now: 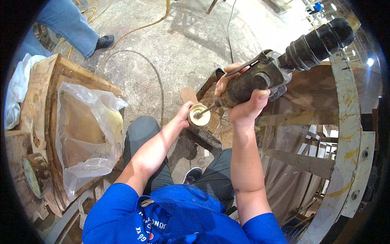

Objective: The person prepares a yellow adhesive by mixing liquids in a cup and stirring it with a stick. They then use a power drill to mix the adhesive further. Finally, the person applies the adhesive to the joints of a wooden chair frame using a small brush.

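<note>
My right hand (248,106) is wrapped round a dark, worn die grinder (245,86) with a lever along its side and a black ribbed end (319,44) pointing up and right. From its lower end a thin shaft with a rounded burr (198,115) reaches into a small round hollow cup-like piece (207,120), pale cream inside. Whether the burr touches the inner wall I cannot tell. My left hand (187,115) grips this piece from its left side; most of those fingers are hidden. Just below it lies a dark, rough block (206,138).
At the left stands a wooden box (50,97) with a clear plastic bag (87,162) over it. A slatted frame with a pale upright (347,122) stands close on my right. A yellow hose (138,29) crosses the concrete floor, near another person's jeans-clad leg (73,26).
</note>
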A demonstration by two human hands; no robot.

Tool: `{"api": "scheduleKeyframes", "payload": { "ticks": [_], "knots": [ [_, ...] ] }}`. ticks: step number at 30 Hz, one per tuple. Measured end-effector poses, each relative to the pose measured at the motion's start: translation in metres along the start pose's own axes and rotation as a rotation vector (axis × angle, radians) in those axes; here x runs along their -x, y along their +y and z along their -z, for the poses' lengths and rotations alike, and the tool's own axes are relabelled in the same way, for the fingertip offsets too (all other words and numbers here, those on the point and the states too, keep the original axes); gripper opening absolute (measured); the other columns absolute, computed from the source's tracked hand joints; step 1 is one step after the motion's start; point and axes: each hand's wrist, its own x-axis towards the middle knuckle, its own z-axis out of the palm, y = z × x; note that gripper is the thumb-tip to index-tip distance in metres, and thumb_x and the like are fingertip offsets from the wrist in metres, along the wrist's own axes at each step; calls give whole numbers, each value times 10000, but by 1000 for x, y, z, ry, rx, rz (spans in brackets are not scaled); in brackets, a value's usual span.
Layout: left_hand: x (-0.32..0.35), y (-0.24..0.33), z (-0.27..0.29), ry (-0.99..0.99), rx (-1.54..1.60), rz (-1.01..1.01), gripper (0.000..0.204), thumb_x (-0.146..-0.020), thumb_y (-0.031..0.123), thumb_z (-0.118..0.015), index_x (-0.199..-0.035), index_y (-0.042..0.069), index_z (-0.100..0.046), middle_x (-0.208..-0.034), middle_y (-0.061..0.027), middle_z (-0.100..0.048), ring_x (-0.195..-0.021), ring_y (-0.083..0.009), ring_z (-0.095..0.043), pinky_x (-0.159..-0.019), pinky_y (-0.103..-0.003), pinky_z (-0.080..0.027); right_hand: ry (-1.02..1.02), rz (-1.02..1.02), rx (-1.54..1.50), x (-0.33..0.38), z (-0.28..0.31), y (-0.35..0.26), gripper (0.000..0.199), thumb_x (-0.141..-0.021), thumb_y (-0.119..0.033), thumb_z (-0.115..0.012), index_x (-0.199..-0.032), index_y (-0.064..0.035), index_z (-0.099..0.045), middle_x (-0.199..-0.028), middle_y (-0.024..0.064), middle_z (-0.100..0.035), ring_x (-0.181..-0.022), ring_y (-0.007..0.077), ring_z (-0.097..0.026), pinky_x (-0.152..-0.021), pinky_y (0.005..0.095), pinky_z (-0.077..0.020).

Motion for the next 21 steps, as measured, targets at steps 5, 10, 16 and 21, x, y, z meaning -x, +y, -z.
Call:
{"api": "scheduleKeyframes", "payload": {
  "ticks": [5,10,16,21],
  "knots": [
    [3,3,-3,-81,20,43,346,-796,236,-387,-1006,21,-560,-954,-145,-627,-840,-254,-623,-795,-422,-505,25,21,-18,-1,1,0,747,-673,-706,-537,-1030,-51,-499,-920,162,-549,-570,217,-548,-476,343,-453],
    [2,4,0,-35,41,33,342,-775,253,-392,-951,28,-580,-918,-139,-628,-827,-264,-621,-779,-442,-504,-5,43,-12,-3,1,-1,748,-677,-717,-519,-1033,-59,-500,-951,155,-540,-582,213,-548,-476,340,-453],
    [-1,4,4,33,36,-24,334,-769,254,-391,-922,28,-584,-905,-135,-627,-826,-274,-616,-787,-441,-496,-7,45,-25,-4,0,0,732,-676,-717,-511,-1028,-74,-513,-950,158,-539,-572,214,-548,-476,341,-450],
    [1,4,-1,41,60,-20,347,-770,257,-384,-968,49,-578,-938,-137,-619,-854,-285,-607,-802,-447,-488,-1,58,-12,-3,-2,-1,726,-673,-709,-516,-1035,-79,-529,-945,168,-545,-551,216,-546,-469,334,-444]
  ]
}}
